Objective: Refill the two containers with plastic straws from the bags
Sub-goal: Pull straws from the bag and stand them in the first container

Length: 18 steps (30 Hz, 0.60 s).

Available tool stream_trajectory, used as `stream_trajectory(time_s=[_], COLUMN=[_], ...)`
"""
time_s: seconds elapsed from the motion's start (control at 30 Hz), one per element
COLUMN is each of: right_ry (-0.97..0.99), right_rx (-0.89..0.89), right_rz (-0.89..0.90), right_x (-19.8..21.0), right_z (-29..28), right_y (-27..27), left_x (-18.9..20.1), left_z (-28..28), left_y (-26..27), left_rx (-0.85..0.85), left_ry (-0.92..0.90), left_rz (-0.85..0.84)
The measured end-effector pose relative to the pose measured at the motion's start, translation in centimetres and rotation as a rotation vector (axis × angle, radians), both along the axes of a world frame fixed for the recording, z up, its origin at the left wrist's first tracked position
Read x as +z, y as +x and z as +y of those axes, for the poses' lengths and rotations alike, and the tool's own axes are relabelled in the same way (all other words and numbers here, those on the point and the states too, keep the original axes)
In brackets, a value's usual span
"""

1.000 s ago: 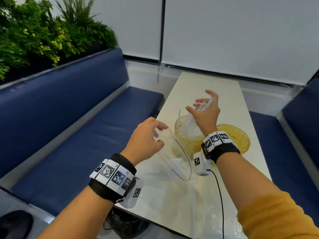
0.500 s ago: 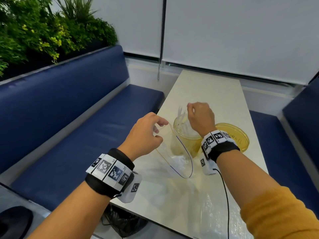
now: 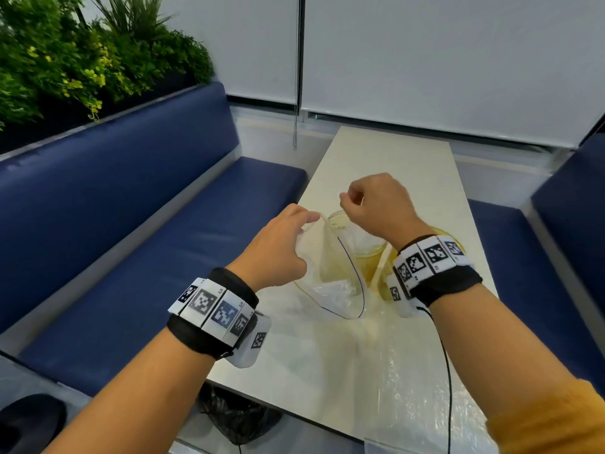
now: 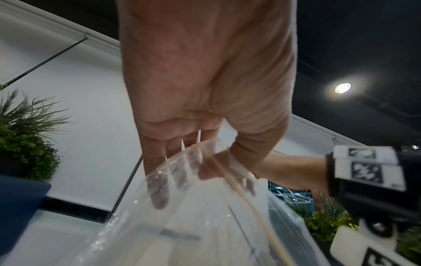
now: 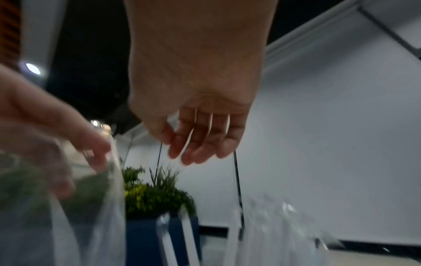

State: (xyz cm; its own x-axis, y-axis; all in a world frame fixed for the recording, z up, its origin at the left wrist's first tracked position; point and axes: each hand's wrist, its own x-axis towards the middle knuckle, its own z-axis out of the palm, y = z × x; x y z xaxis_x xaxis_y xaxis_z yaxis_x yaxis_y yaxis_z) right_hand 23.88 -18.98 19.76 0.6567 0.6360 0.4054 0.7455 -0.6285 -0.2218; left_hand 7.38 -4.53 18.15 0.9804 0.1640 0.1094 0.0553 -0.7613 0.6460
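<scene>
A long pale worktop point(image 3: 386, 165) runs away from the viewer between two blue benches, the left bench point(image 3: 137, 244) backed by a planter of green foliage point(image 3: 65, 60) and the right bench point(image 3: 569, 224) partly out of frame; white roller blinds point(image 3: 425, 60) close off the far end. Near the middle of the worktop stand two yellowish translucent containers: the left container point(image 3: 363, 253) holds a bunch of clear plastic straws point(image 3: 360, 237), and the right container point(image 3: 386, 273) is mostly hidden behind the right wrist band. The left hand point(image 3: 278, 253) pinches the rim of a clear zip bag point(image 3: 330, 286) between thumb and curled fingers, holding its mouth wide open just left of and in front of the containers; the left wrist view shows the fingers point(image 4: 159, 180) through the film. The right hand point(image 3: 376, 208) hovers above the left container with its fingers curled down and thumb against the forefinger; whether it pinches a straw cannot be told, as the right wrist view is blurred. Crinkled clear plastic point(image 3: 425, 388) lies across the near right part of the worktop, and a black cable point(image 3: 448, 371) trails over it from the right wrist. A dark bag point(image 3: 235, 414) sits on the floor under the near left edge. The far half of the worktop lies bare, its left edge close beside the left hand.
</scene>
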Motion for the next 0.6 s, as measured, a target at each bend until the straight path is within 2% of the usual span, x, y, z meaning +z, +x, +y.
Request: stream_trajectory(time_s=[0.1,0.13,0.17,0.23,0.3,0.43,0.5,0.6], right_ry=[-0.050,-0.119,-0.202,-0.330,-0.430,-0.814,-0.940,-0.966], right_rx=[0.219,0.262,0.292,0.295,0.208,0.040,0.040,0.050], right_rz=[0.447,0.550,0.577,0.530,0.440,0.113,0.075,0.057], right_x=[2.0,1.7,0.8,-1.9,-4.7,-7.9,-8.5,-9.2], right_z=[-1.6,-1.7,-1.5,-0.4,0.8,2.5,2.8,2.6], right_y=[-3.6,-4.6,-5.4,-6.4,-6.9,-7.4,-7.8,-8.1], left_x=[-0.2,-0.3,-0.4,-0.6,-0.7,-1.2,-1.4,-1.7], left_z=[-0.2,-0.3,-0.4,-0.8,-1.2,-1.7,-1.8,-1.8], left_y=[0.4,0.5,0.5,0.5,0.4,-0.2,-0.5,-1.0], left_rx=[0.000,0.000,0.000,-0.004,-0.019,-0.033,-0.028,-0.034], left_ry=[0.004,0.009,0.013,0.008,0.009,0.029,0.028,0.016], left_rz=[-0.006,-0.006,-0.005,-0.008,-0.015,-0.017,-0.023,-0.024])
